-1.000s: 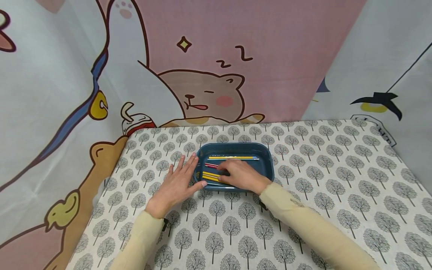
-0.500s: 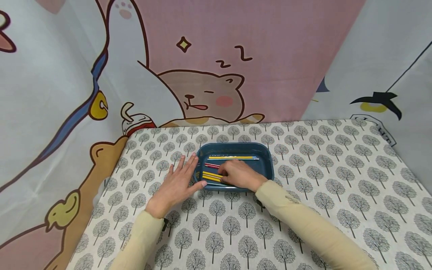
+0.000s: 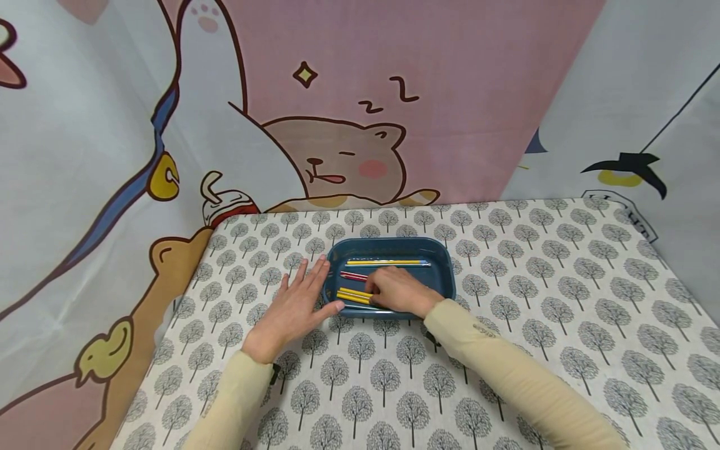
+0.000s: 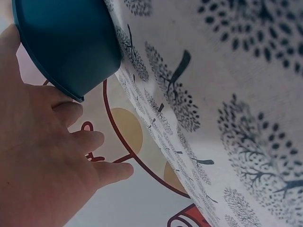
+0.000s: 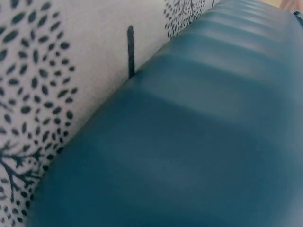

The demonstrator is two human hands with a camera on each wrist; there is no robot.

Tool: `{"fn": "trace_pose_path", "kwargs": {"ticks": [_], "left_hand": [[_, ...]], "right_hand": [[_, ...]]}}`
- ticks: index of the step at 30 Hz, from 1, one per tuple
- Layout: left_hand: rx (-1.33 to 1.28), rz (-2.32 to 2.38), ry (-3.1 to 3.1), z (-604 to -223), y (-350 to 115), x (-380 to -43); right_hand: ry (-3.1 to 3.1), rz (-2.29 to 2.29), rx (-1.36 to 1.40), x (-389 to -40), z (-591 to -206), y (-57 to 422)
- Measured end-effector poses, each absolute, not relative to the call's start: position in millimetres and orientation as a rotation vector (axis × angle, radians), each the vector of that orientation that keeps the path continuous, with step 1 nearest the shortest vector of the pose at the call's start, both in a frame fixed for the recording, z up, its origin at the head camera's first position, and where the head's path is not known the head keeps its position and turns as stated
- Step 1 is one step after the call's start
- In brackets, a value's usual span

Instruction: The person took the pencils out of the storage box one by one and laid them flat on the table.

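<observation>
A dark blue rectangular tray (image 3: pixel 441 250) holds several pencils. My right hand (image 3: pixel 402 290) reaches down into it, thumb and fingers curled together around the right part of the yellow pencils (image 3: pixel 353 292); the pencils' right ends are hidden beneath the hand. A red pencil (image 3: pixel 353 276) lies just behind these, partly covered by the same hand. My left hand (image 3: pixel 295 306) lies at the tray's left rim with spread, straight fingers. In the left wrist view, thumb and index finger of the left hand (image 4: pixel 42 146) are by the tray's edge (image 4: pixel 71 42).
Along the tray's back side lie a yellow pencil (image 3: pixel 388 262) and a pale one beside it. The tray's outer wall (image 5: pixel 189 142) fills the right wrist view. A tree-print cloth (image 3: pixel 360 406) covers the table, and a cartoon-print curtain (image 3: pixel 467 94) hangs behind.
My right hand has shifted slightly right along the yellow pencils, and its thumb and fingers have drawn closer together. The left hand and the tray stay put.
</observation>
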State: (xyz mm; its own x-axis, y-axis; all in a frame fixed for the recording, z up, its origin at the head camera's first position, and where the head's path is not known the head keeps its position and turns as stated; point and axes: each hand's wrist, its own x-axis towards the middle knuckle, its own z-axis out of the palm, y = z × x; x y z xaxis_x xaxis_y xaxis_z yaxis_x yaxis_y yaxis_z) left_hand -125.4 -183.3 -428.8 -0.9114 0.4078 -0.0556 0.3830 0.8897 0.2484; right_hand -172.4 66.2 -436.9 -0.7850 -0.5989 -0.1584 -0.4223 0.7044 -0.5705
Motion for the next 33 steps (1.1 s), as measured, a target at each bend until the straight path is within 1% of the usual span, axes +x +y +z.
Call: {"fn": "trace_pose_path", "kwargs": {"ticks": [15,33], "left_hand": [[0.643,0.341,2.944,-427.5,-182.3,-126.5],[0.628,0.369,2.934,-427.3,-181.9,-127.0]], "right_hand": [[2.625,-0.795,-0.74,-168.9,-432.3,69.6],[2.776,-0.86,-0.79,-158.8,-398.7,88.7]]}}
